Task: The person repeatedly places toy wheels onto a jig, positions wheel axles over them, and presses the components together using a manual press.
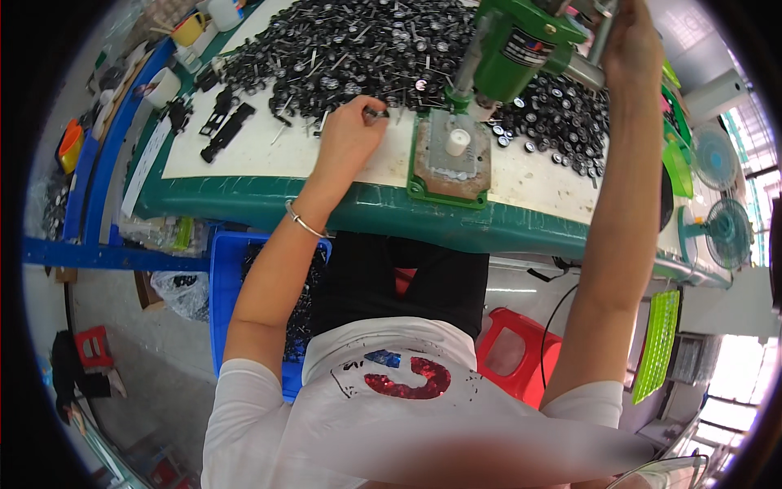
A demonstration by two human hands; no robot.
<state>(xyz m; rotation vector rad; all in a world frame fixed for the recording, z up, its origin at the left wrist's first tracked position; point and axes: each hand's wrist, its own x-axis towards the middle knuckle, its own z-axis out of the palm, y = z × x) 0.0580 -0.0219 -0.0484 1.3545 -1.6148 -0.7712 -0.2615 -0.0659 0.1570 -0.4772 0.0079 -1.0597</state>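
Presently the left hand [350, 130] rests on the white work mat [244, 155], at the near edge of a large heap of small black wheel-and-axle parts [350, 41]. Fingers are drawn narrow, thumb and forefinger pinched on one small black part [376, 112] just left of the press base. Silver bangle [303, 220] on the left wrist.

Right hand [631, 45] is raised, fingers wrapped around the metal lever [601, 33] of the green bench press [521, 45]; grip looks closed, though the fingertips are hidden behind the handle.

Press base [450, 159]: green rim, brownish plate, with a small white cylindrical fixture [458, 140] standing upright at its middle, directly below the press head. Cannot tell whether anything sits on the fixture.

Second spread of black wheels [562, 122] lies right of the base, touching the main heap behind the press.

Table edge [366, 208] is green. Flat black frames [228, 130] lie at the left of the mat, well apart from the left hand. Blue crate [224, 277] with black parts sits below the table, beside the left forearm. Red stool [513, 350] under the person; two small fans [721, 196] at far right.
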